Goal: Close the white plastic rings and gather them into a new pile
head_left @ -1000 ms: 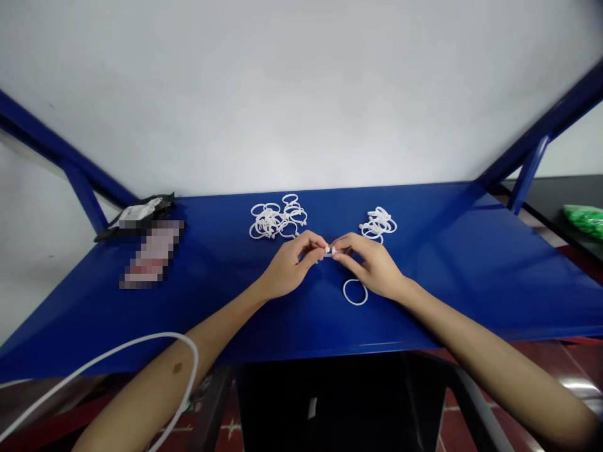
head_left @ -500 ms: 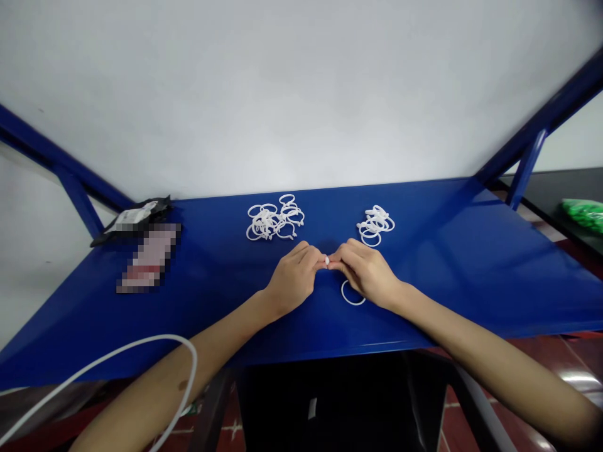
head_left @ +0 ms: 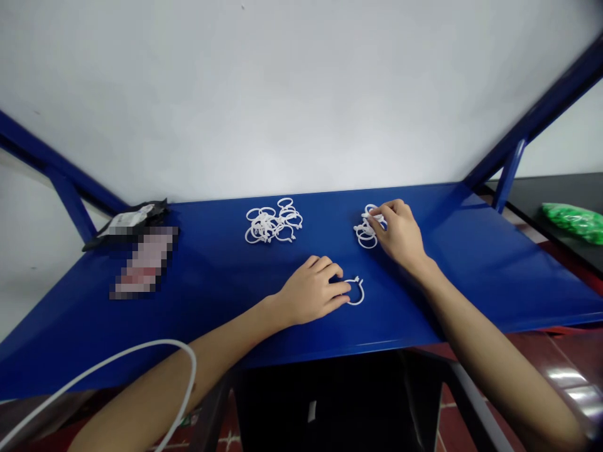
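A single white plastic ring [head_left: 363, 293] lies on the blue table with its clasp ends apart. My left hand [head_left: 313, 290] reaches it from the left, fingers spread, the thumb and forefinger tips touching or just over its left side. Over a small pile of white rings [head_left: 367, 243] on the right is my right hand [head_left: 399, 235], thumb and forefinger pinched around a white ring, which its fingers partly cover. A larger tangle of white rings [head_left: 264, 226] sits farther left, beyond my left hand.
A black plastic package [head_left: 129, 221] and a blurred-out flat item [head_left: 148, 257] lie at the table's left. Blue frame bars rise at both sides against a white wall. A white cable [head_left: 141, 345] loops over my left forearm. A green bag [head_left: 572, 221] rests on a dark surface at right.
My hands, pinching a small white piece together before, have parted. The right moved up and right to the small pile; the left moved down to the single ring.
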`<state>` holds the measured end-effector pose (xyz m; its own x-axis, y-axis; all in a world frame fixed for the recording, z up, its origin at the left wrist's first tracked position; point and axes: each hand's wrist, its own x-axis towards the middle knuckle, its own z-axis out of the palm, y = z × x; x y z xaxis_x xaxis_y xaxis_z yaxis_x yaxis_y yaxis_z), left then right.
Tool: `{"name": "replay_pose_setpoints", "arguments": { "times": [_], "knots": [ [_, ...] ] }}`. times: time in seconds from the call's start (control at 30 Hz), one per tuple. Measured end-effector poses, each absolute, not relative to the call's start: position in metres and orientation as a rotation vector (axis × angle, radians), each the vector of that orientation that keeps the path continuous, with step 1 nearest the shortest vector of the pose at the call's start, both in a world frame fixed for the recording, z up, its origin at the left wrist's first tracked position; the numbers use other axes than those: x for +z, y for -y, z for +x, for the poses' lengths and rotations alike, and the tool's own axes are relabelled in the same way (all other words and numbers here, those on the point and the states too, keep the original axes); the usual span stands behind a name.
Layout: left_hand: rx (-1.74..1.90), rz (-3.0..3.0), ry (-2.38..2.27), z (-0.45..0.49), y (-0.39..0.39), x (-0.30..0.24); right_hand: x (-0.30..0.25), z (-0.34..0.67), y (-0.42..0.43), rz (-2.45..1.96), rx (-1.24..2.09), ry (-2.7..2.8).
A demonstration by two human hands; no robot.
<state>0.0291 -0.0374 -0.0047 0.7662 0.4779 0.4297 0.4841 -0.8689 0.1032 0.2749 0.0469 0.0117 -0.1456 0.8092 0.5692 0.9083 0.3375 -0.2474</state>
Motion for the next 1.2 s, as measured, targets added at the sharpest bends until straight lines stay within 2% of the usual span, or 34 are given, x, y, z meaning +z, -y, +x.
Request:
{"name": "replay_pose_setpoints", "arguments": {
  "times": [0.13, 0.3, 0.5, 0.67, 0.83, 1.0, 1.2],
  "knots": [
    [-0.64, -2.93, 0.972, 0.02, 0.028, -0.001, 0.011, 0.275, -0.046, -1.571, -0.2, 2.001],
    [-0.662, -2.861, 1.353, 0.01, 0.02, 0.003, 0.018, 0.256, -0.029, -1.367, -0.176, 2.029],
    [-0.849, -2.689, 1.394, 0.01, 0.016, -0.002, 0.014, 0.227, -0.006, -0.99, 0.374, 2.314],
    [-1.084, -2.592, 1.42, 0.013, 0.018, 0.001, 0.011, 0.217, 0.0, -1.069, 0.768, 2.168],
    [-1.355, -2.618, 1.541, 0.015, 0.02, 0.009, 0.011, 0.217, -0.001, -1.089, 1.013, 1.962],
    [-1.55, -2.835, 1.706, 0.013, 0.02, 0.012, 0.011, 0.219, 0.0, -0.988, 0.924, 1.998],
    [-1.513, -2.871, 1.74, 0.013, 0.024, 0.013, 0.011, 0.221, 0.005, -0.838, 0.616, 2.182]
  ]
}}
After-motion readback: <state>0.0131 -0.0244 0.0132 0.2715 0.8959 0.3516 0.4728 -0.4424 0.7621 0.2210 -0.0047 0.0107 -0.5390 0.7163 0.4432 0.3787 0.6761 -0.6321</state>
